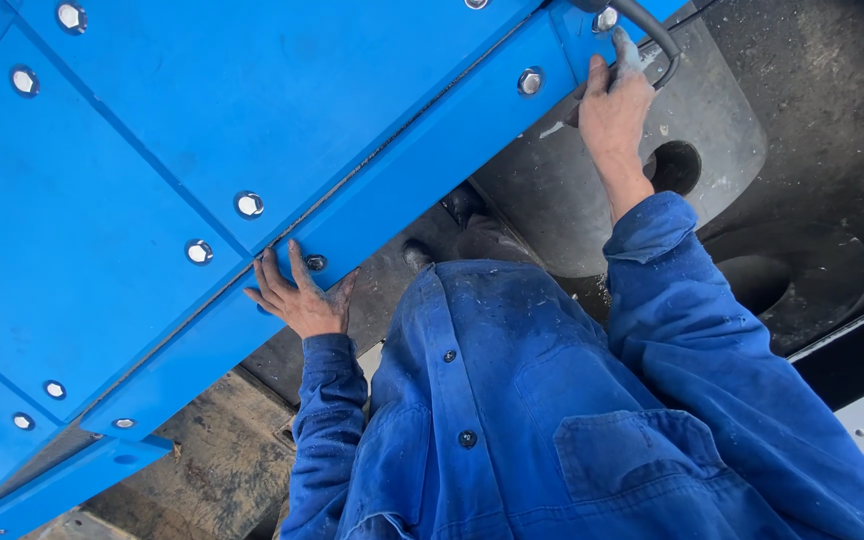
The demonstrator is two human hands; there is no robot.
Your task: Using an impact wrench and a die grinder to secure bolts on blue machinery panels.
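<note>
The left hand (300,292) lay flat, fingers spread, on the blue panel's (252,110) lower edge strip beside a bolt (315,262). The right hand (614,100) gripped the panel's upper corner by a black cable (658,38), fingers curled.

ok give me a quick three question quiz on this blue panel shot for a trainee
1. True or false: the left hand lies flat with spread fingers on the blue panel.
2. What does the right hand touch at the panel's upper edge?
A. a black cable
B. a hammer
C. a paint can
3. Fill in: the panel is studded with silver hex ____.

Key: 1 true; 2 A; 3 bolts.
</note>
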